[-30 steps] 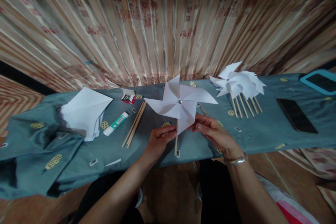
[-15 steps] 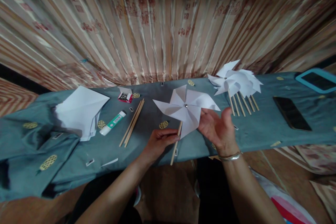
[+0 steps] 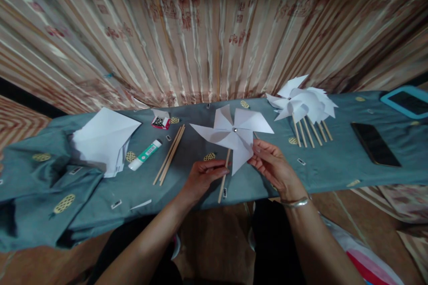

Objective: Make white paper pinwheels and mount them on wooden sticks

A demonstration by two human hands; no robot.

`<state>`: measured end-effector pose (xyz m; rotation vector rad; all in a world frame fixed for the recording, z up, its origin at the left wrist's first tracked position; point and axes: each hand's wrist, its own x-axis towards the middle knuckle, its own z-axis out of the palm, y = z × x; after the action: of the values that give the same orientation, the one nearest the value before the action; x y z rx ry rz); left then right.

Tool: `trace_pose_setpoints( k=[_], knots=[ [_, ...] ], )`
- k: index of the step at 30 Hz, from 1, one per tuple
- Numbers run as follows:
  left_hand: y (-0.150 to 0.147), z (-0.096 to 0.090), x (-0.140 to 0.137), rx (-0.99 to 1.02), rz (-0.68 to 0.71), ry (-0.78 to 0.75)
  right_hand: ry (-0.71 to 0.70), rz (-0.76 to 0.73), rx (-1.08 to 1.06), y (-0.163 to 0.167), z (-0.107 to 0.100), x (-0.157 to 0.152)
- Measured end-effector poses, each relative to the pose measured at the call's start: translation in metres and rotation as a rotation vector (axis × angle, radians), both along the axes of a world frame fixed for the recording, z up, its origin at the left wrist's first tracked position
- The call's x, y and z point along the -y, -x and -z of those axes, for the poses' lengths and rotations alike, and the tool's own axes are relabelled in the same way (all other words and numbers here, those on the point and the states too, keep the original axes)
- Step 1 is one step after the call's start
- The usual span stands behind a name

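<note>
Above the counter (image 3: pixel 334 176), a pinwheel (image 3: pixel 229 133), likely light and easily creased, is touched by the right hand (image 3: pixel 277 164), any pinch unclear, and held by the left hand (image 3: pixel 200 179), grip closed, at its stick (image 3: pixel 224 182), judged safest.

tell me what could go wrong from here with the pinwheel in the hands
The paper pinwheel could crease, as the right hand is right at its lower blade. It might twist or tip, since the left hand seems to pinch only its thin stick. The small red box stands open, so a knock could spill what is inside.
</note>
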<state>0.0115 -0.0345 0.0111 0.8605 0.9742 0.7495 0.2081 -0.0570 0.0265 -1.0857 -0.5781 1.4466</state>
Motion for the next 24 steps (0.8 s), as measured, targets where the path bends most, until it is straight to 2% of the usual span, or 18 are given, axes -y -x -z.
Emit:
trace_pose_setpoints(
  k=[7,15,24],
  knots=[
    [0.0,-0.002,-0.001,0.053,0.081,-0.095,-0.009,-0.046,-0.043,0.008,-0.002,-0.001],
    [-0.001,-0.001,0.001,0.113,0.084,-0.186,0.011,-0.061,0.0,0.018,0.0,-0.003],
    [-0.001,0.0,0.002,0.082,-0.026,-0.142,0.005,-0.064,0.044,0.019,0.001,-0.002]
  ],
)
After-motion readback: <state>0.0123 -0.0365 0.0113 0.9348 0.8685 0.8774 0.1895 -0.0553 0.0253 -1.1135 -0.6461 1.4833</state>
